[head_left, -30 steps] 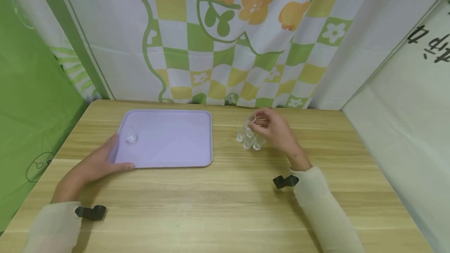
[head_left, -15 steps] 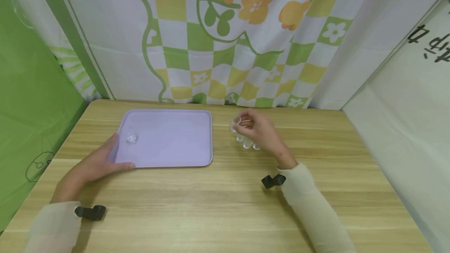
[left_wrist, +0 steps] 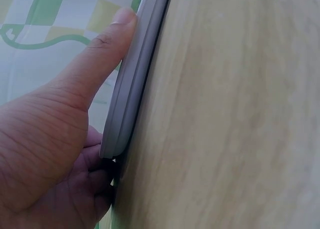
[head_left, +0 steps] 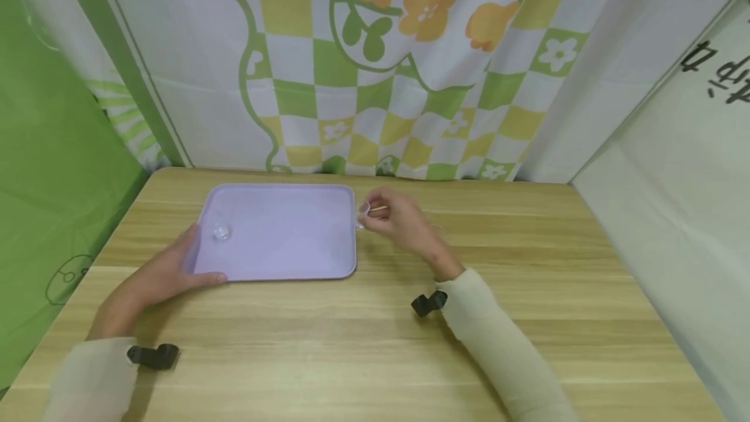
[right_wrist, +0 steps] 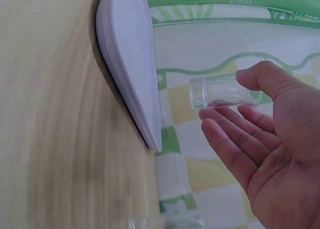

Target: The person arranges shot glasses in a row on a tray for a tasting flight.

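A small clear shot glass (right_wrist: 220, 91) is pinched between the thumb and fingers of my right hand (head_left: 398, 220). In the head view it is beside the right rim of the lilac tray (head_left: 287, 233); in the right wrist view it is raised off the table, base toward the tray. Another clear glass (head_left: 221, 232) stands on the tray's left side. My left hand (head_left: 161, 272) holds the tray's near left corner, thumb along the front edge and fingers at the left side, as the left wrist view also shows.
More clear glasses (right_wrist: 185, 219) show at the bottom of the right wrist view; my right hand mostly hides them in the head view. The wooden table (head_left: 328, 344) meets a patterned curtain (head_left: 398, 103) at its back edge.
My right hand has carried the shot glass left, from above the group of glasses to the tray's right rim. The left hand and tray have stayed in place.
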Demonstrator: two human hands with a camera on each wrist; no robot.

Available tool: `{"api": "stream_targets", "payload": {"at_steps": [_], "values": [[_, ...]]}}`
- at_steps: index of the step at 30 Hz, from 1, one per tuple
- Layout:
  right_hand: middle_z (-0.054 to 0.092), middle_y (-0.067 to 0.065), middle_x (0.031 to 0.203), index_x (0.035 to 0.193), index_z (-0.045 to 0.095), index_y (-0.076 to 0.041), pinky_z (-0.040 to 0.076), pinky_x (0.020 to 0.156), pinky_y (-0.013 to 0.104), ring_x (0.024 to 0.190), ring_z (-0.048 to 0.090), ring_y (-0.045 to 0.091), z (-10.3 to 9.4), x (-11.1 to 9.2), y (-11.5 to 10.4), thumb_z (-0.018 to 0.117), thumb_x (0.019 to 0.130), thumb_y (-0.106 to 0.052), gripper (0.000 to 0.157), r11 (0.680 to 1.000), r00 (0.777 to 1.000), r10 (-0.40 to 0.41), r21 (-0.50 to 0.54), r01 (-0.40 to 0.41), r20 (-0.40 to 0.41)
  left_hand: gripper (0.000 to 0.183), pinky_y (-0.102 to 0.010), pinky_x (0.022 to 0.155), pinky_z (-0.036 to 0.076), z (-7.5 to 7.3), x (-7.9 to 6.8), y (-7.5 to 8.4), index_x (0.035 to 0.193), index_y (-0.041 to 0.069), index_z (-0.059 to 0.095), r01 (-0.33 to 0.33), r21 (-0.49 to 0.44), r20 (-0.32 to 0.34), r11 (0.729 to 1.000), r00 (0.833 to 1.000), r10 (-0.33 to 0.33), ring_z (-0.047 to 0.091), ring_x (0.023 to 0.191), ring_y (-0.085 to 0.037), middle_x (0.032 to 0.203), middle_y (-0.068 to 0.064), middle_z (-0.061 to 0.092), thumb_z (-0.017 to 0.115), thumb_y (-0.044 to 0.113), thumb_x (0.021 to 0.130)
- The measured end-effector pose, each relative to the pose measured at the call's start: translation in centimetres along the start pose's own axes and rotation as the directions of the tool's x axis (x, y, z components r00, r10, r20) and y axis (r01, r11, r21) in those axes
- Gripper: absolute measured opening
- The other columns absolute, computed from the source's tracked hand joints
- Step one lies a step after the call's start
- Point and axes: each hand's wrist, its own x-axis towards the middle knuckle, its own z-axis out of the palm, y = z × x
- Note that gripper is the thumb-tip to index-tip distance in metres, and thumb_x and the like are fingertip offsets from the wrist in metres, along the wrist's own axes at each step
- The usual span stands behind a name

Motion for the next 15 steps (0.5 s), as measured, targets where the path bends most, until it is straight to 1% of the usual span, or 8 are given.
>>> {"api": "stream_targets", "payload": {"at_steps": [3, 10, 15], "values": [[0.068, 0.020, 0.109, 0.112, 0.060, 0.009, 0.061, 0.083, 0.029, 0.104, 0.071, 0.035, 0.9, 0.6, 0.0, 0.072, 0.093, 0.005, 0.023, 1.000, 1.000, -0.005, 0.011, 0.005, 0.015, 0.127, -0.072, 0.116, 0.012, 0.0, 0.0, 0.1, 0.162, -0.002, -0.009, -0.004, -0.002, -0.003, 1.000, 1.000, 0.004, 0.007, 0.146, -0.060, 0.162, -0.039, 0.000, 0.082, 0.047, 0.087], [0.069, 0.016, 0.106, 0.108, 0.062, 0.005, 0.061, 0.081, 0.026, 0.102, 0.073, 0.030, 3.4, 1.8, -0.4, 0.074, 0.092, 0.005, 0.020, 1.000, 0.999, -0.028, -0.008, 0.028, 0.024, 0.128, -0.072, 0.116, 0.014, -0.1, 0.1, 0.0, 0.162, -0.001, -0.009, -0.004, 0.010, -0.001, 1.000, 1.000, 0.004, 0.009, 0.146, -0.061, 0.162, -0.039, 0.001, 0.082, 0.048, 0.087], [0.070, 0.014, 0.106, 0.107, 0.062, 0.004, 0.060, 0.080, 0.025, 0.101, 0.073, 0.028, 5.3, 2.8, -0.8, 0.075, 0.091, 0.003, 0.020, 1.000, 0.999, 0.003, -0.014, -0.003, 0.043, 0.128, -0.072, 0.116, 0.013, -0.1, 0.1, -0.1, 0.161, -0.003, -0.009, 0.011, 0.011, 0.007, 1.000, 1.000, -0.011, 0.007, 0.146, -0.061, 0.162, -0.039, 0.000, 0.081, 0.049, 0.087]]}}
